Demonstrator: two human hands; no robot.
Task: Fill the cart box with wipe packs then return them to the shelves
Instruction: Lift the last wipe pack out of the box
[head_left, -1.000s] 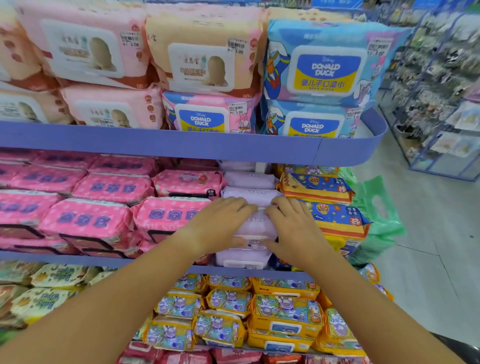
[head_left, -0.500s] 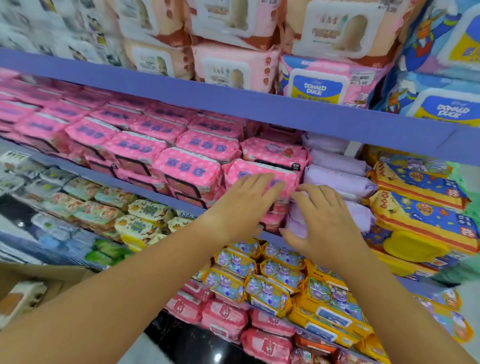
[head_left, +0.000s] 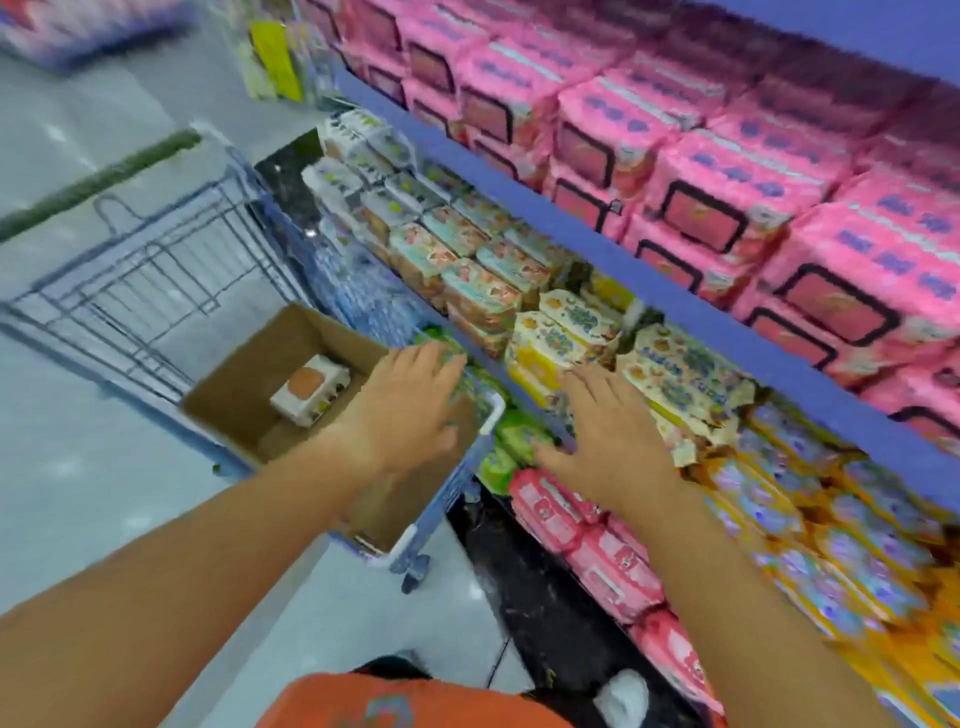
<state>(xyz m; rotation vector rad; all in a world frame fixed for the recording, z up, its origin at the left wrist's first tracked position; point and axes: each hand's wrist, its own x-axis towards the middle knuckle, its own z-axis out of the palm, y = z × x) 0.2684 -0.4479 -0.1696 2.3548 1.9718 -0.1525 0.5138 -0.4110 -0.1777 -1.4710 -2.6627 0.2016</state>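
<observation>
One wipe pack (head_left: 310, 391), white with an orange oval lid, lies flat and lid-up near the middle of the floor of the cardboard box (head_left: 244, 379), which sits at the handle end of a blue wire cart (head_left: 156, 280) parked against the shelves; no other pack can be seen in the box. The pack looks like a soft film pouch with a stiff flip lid. It is likely fairly light but dense with damp wipes, slick on its faces, squashy and hard to break, so a grip across its two long sides should serve better than pulling at the lid. The left hand (head_left: 410, 405) hovers above the shelf-side edge of the box, fingers straight and spread, holding nothing. The right hand (head_left: 608, 431) is likewise flat and empty, out over the front edge of the lower shelf, above yellow packs (head_left: 571, 332) and green packs (head_left: 498, 462); motion blur hides whether its fingertips touch them. Pink packs (head_left: 727, 208) crowd the level above the blue shelf edge (head_left: 675, 301), and pale floor (head_left: 78, 467) stretches past the cart
</observation>
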